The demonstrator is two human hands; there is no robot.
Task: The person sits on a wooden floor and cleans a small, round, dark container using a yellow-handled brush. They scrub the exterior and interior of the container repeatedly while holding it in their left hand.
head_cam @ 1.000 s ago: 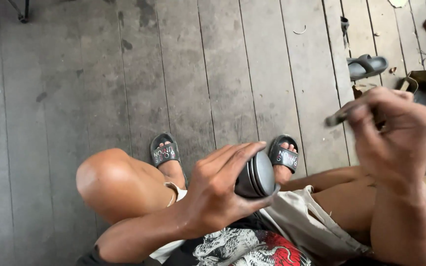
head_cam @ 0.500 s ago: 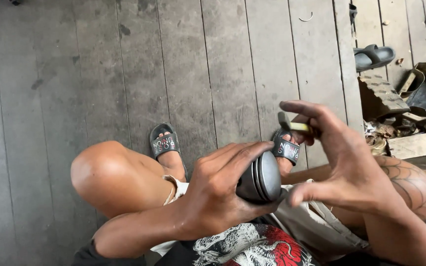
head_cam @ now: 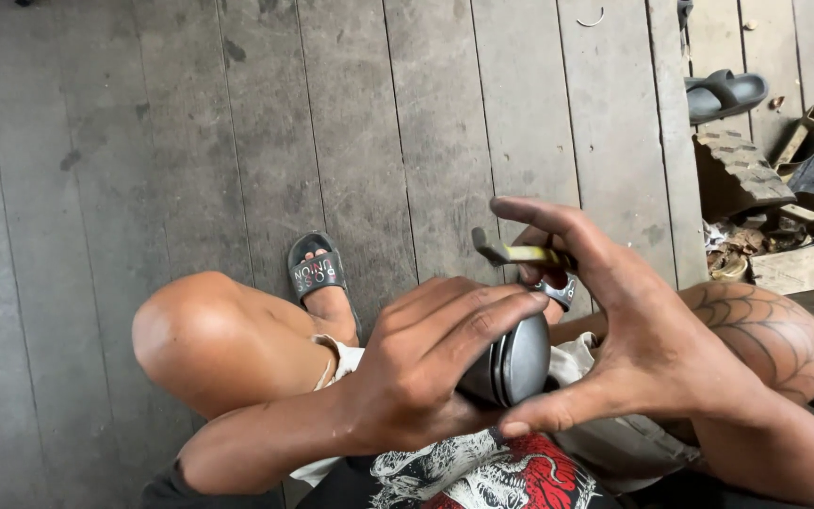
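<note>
Gripping left hand [head_cam: 426, 363] around dark, ringed metal cylinder [head_cam: 518, 361]

The floor [head_cam: 190, 141] is made of wide grey wooden planks, worn and stained, running away from the viewer. At the upper right a dark sandal [head_cam: 723, 94] lies on the planks, near a pile of scrap pieces [head_cam: 774, 217]. The light is soft daylight.

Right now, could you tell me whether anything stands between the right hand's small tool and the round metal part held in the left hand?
Nothing visible does. The left hand grips the round metal part, its dark face turned toward the right hand. The small tool sits just above that part, with only open air between them.
</note>
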